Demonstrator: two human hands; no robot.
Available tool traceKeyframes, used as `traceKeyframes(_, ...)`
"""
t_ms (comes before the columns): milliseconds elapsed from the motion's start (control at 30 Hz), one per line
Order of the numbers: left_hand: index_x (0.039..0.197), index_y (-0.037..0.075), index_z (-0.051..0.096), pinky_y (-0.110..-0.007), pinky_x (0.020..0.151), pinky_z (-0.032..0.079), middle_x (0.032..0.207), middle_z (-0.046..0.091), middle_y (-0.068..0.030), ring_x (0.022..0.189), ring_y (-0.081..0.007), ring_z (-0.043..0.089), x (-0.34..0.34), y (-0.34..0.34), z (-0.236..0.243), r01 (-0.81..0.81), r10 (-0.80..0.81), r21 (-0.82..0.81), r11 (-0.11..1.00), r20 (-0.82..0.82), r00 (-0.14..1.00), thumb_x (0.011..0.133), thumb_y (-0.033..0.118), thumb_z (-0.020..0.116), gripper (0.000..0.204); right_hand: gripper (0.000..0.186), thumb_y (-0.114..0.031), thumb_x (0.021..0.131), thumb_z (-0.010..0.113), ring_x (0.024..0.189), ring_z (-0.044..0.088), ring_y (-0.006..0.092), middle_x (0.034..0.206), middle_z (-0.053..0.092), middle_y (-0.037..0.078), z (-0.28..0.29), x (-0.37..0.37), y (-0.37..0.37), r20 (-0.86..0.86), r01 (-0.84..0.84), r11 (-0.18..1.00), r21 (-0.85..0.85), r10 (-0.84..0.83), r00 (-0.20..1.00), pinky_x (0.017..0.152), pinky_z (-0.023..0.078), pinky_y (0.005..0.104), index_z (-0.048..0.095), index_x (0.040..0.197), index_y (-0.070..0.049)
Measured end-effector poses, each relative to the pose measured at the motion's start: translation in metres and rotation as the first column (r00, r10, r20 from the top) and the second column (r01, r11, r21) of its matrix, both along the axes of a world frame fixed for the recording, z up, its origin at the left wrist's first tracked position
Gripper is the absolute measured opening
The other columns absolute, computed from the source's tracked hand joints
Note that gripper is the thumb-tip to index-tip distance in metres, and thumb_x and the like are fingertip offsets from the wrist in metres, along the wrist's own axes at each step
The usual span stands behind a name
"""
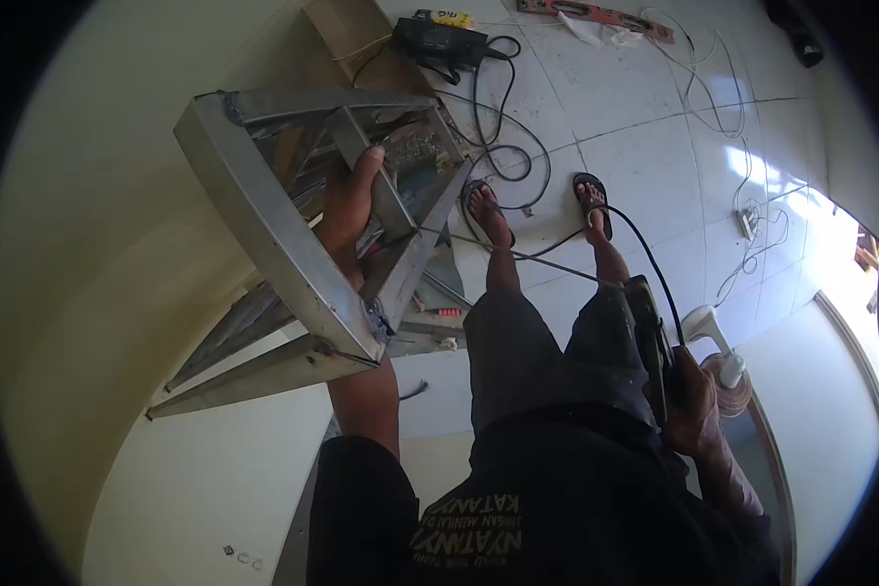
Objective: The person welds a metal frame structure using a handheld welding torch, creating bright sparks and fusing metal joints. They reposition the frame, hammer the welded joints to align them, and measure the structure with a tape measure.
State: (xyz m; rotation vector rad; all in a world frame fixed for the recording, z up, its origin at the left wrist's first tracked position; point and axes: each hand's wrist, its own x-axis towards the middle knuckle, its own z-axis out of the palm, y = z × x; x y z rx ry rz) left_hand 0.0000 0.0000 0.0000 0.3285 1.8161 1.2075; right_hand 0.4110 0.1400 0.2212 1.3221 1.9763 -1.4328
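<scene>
A grey metal frame (264,225) of welded square tubing stands at the left, with dark weld marks at its corners. My left hand (347,210) reaches up through it, fingers wrapped around an inner crossbar (386,195). Low at the right, my right hand (691,405) grips a dark welding electrode holder (651,337). From the holder a thin welding rod (527,260) extends left, its far end at the frame's joint near the crossbar; whether it touches I cannot tell. A black cable (649,249) runs to the holder.
A black welding machine box (439,41) sits on the tiled floor at the back, with looped cable near my feet. A red spirit level (606,18) lies farther right. A power strip (747,223) with white cords is at the right. A white panel (205,459) stands lower left.
</scene>
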Motion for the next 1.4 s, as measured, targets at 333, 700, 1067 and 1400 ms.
traceKeyframes(333,0.098,0.001,0.062,-0.03,0.061,0.048,0.08,0.065,-0.0064,0.067,-0.0137,0.061,0.01,0.01,0.001,-0.054,0.059,-0.066,0.996,0.082,0.995,0.088,0.035,0.066,0.035,0.016,-0.008,0.084,0.06,0.049,0.051,0.0232,0.064,0.055,0.016,-0.01,0.025,-0.003,0.043,0.145,0.988,-0.05,-0.143,0.989,0.05,0.04,0.034,0.048,0.089,0.001)
traceKeyframes(700,0.083,0.001,0.064,-0.029,0.056,0.046,0.069,0.062,-0.0046,0.058,-0.0131,0.059,0.007,0.009,0.013,0.015,-0.015,-0.017,1.0,-0.016,1.0,0.088,0.037,0.064,0.037,0.026,-0.016,0.083,0.065,0.048,0.049,0.0157,0.057,0.054,0.008,-0.017,0.014,-0.006,0.038,0.087,0.986,-0.142,-0.082,0.996,0.048,0.038,0.0339,0.051,0.096,0.002)
traceKeyframes(1067,0.077,0.001,0.064,-0.028,0.054,0.043,0.065,0.062,-0.0042,0.055,-0.0126,0.057,0.004,0.005,0.009,0.029,-0.028,0.024,0.999,-0.038,0.999,0.087,0.041,0.063,0.041,0.027,-0.016,0.082,0.065,0.049,0.051,0.0143,0.058,0.055,0.009,-0.022,0.013,-0.01,0.049,0.089,0.987,-0.13,-0.083,0.995,0.048,0.039,0.0333,0.051,0.095,0.003)
traceKeyframes(1400,0.08,0.001,0.064,-0.029,0.054,0.043,0.067,0.062,-0.0041,0.057,-0.0122,0.056,0.005,0.006,0.011,0.023,-0.022,0.019,1.0,-0.048,0.999,0.087,0.041,0.063,0.041,0.021,-0.011,0.083,0.062,0.051,0.05,0.0167,0.062,0.056,0.015,-0.017,0.005,-0.007,0.179,0.31,0.885,-0.348,-0.263,0.948,0.05,0.041,0.0338,0.052,0.095,0.003)
